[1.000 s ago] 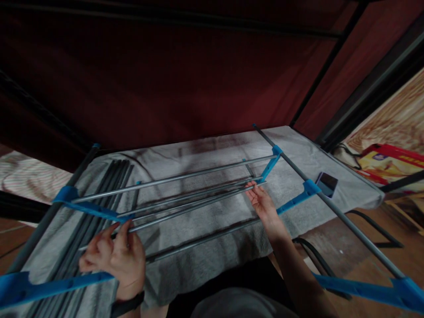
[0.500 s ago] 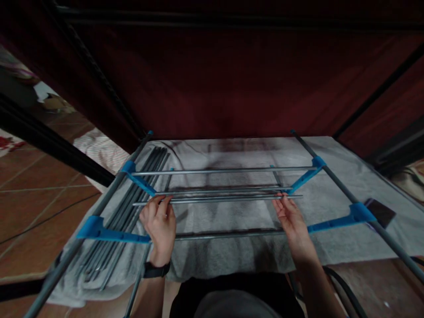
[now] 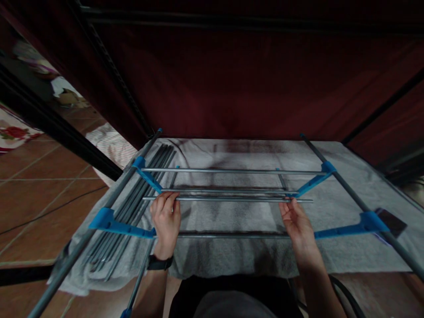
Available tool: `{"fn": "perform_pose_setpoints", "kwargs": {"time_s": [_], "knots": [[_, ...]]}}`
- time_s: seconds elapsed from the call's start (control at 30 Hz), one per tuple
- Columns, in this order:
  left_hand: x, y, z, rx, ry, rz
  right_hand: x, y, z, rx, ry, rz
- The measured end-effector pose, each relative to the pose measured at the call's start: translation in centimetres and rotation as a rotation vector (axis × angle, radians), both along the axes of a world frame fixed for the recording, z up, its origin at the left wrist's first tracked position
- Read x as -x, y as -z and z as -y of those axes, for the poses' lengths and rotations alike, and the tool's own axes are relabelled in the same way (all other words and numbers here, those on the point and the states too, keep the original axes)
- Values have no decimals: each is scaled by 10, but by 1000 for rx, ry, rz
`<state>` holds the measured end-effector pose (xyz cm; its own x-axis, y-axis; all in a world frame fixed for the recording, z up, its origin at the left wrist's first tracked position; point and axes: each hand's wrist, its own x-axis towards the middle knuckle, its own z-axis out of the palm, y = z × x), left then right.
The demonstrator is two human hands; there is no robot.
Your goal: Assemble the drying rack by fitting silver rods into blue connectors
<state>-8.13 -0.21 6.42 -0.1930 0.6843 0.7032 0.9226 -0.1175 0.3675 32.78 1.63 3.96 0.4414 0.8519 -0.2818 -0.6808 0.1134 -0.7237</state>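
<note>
Rod [image 3: 228,199] held near both ends looks slim, grey, straight.

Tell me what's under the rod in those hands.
Grey cloth spreads beneath the rod, with loose rods showing below its left end. Whatever the cloth covers can't be seen.

The rod [image 3: 228,200] between the hands is smooth, softly shining metal; the near right bracket [image 3: 347,229] looks matt plastic, the table cover [image 3: 228,217] fuzzy cloth, the left floor tiles [image 3: 43,194] smooth.
</note>
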Motion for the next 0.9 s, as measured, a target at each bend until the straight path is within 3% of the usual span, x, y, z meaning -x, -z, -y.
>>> {"fn": "perform_pose_setpoints", "kwargs": {"time_s": [0.17, 0.5, 0.9], "knots": [[7, 6, 0, 15, -14, 24, -4, 9, -6, -47, -24, -23], [16, 15, -1, -21, 17, -28, 4, -4, -8, -111, -67, -68], [24, 25, -2, -26, 83, 10, 5, -2, -12, -98, -69, -73]]}}
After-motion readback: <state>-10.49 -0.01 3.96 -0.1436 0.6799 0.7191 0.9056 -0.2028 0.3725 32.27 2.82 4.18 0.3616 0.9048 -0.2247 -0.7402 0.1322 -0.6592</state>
